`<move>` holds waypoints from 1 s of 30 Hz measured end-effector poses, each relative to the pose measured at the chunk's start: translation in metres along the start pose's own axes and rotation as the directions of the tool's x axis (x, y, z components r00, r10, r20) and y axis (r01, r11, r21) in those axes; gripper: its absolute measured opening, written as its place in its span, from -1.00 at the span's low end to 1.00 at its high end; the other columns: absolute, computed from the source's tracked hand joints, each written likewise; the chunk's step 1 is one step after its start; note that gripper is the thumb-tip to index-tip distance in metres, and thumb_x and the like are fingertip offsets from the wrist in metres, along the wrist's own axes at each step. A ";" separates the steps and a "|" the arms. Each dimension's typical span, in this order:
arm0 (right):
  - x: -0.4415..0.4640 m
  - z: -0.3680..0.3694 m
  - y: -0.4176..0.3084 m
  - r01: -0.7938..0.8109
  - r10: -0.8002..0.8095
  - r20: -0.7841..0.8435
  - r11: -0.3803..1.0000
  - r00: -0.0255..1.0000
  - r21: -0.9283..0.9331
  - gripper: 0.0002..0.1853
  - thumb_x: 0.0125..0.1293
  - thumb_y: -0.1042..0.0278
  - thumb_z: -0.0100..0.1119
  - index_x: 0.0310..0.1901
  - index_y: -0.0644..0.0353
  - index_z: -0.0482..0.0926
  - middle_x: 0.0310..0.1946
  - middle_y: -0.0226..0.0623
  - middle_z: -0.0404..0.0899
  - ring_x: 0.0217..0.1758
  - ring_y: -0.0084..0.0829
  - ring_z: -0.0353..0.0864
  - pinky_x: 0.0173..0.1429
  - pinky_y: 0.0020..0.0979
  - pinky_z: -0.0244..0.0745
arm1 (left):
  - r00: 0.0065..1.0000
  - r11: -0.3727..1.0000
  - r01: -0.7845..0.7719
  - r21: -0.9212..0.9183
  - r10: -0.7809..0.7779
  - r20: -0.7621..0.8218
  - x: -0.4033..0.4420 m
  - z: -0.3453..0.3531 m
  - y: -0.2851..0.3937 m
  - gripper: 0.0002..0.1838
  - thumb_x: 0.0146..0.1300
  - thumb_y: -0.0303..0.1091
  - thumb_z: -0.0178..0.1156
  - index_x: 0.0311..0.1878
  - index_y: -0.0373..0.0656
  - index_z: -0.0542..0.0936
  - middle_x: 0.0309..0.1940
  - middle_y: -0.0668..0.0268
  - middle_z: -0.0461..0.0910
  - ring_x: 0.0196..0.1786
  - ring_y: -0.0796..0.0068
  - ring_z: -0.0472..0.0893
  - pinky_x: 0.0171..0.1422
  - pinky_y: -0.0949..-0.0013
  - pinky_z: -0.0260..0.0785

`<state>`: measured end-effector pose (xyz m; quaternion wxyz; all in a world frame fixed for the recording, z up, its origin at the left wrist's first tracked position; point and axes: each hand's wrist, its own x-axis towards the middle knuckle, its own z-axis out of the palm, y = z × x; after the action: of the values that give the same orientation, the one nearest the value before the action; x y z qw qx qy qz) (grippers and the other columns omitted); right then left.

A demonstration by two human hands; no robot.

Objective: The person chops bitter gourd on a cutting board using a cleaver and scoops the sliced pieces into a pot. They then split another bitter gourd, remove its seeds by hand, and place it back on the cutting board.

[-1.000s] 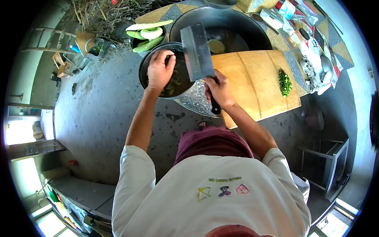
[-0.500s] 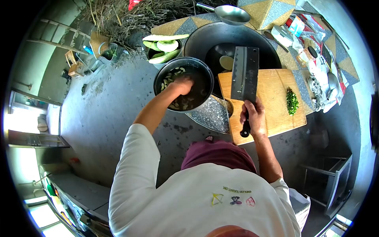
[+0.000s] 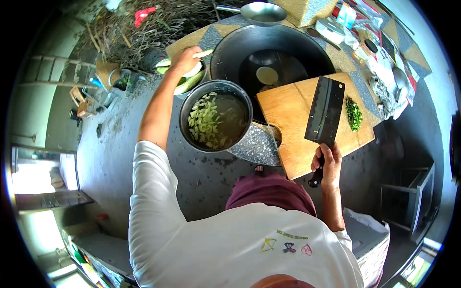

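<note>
My left hand (image 3: 186,61) has its fingers wrapped round a long, pale-green piece of gourd (image 3: 205,53) on top of a bowl. More halved green gourds (image 3: 185,86) lie under it there. Closed on the black handle of a cleaver (image 3: 325,111), my right hand (image 3: 329,167) holds the broad dark blade over the wooden cutting board (image 3: 288,120). Finely chopped greens (image 3: 354,115) form a small pile at the board's right side. Between the bowl and the board, a dark pot (image 3: 248,122) contains water and many pale-green curved slices (image 3: 204,120).
Behind the board sits a large black wok (image 3: 225,55) with a little liquid and a round pale thing in it. A small long-handled pan (image 3: 263,13) rests at the counter's back. Bags and containers (image 3: 384,81) crowd the right. Dry sticks (image 3: 168,29) are heaped at far left.
My left hand has left the pot's water and reached up-left to the bowl, closing on a gourd piece. My right hand and the cleaver have shifted right and slightly down, with the blade more tilted.
</note>
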<state>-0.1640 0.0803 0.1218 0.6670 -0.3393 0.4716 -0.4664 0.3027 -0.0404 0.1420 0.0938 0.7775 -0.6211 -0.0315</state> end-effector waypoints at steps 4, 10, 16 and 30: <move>-0.010 -0.015 0.002 0.001 -0.001 -0.108 1.000 0.994 -0.002 -0.95 0.26 0.43 -0.05 -0.32 0.15 0.31 -0.62 -0.41 0.27 -0.77 -0.59 0.25 -0.74 -0.53 0.20 | 0.989 0.937 0.133 0.324 -0.149 0.024 0.030 0.024 -0.028 -0.40 0.07 -0.31 0.04 0.26 0.09 0.26 0.16 0.17 0.38 0.20 0.17 0.36 0.21 0.16 0.23; -0.026 -0.032 -0.007 -0.023 0.025 -0.245 1.000 0.969 0.014 -0.94 0.25 0.43 -0.07 -0.34 0.17 0.29 -0.62 -0.42 0.26 -0.75 -0.60 0.25 -0.71 -0.53 0.20 | 0.975 0.885 0.117 0.450 -0.190 0.119 0.044 0.031 -0.058 -0.53 0.06 -0.25 0.07 0.12 0.20 0.43 -0.01 0.22 0.52 0.05 0.17 0.50 0.10 0.08 0.24; -0.022 -0.055 -0.010 0.014 -0.012 -0.295 1.000 0.955 0.003 -0.94 0.26 0.44 -0.07 -0.34 0.18 0.29 -0.61 -0.42 0.26 -0.74 -0.61 0.27 -0.71 -0.55 0.22 | 0.968 0.959 0.072 0.275 -0.001 -0.252 0.051 -0.033 -0.034 -0.69 0.08 -0.12 0.17 -0.12 0.02 0.47 -0.33 0.21 0.61 -0.25 0.15 0.60 -0.18 0.14 0.39; -0.011 -0.106 -0.006 -0.010 -0.049 -0.079 0.789 0.996 -0.614 -0.91 0.26 0.45 -0.03 -0.30 0.27 0.31 -0.69 -0.33 0.33 -0.70 -0.48 0.37 -0.60 -0.47 0.23 | 0.944 -0.157 0.280 -0.947 -0.134 0.301 -0.153 0.148 0.276 -0.73 0.14 -0.40 0.24 -0.20 -0.38 0.44 -0.29 0.21 0.51 -0.23 0.41 0.56 -0.16 0.35 0.56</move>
<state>-0.2668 0.0872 0.0961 0.4940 -0.5207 0.6235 -0.3100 -0.0212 0.0344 0.0374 0.6033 0.5315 -0.2588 -0.5353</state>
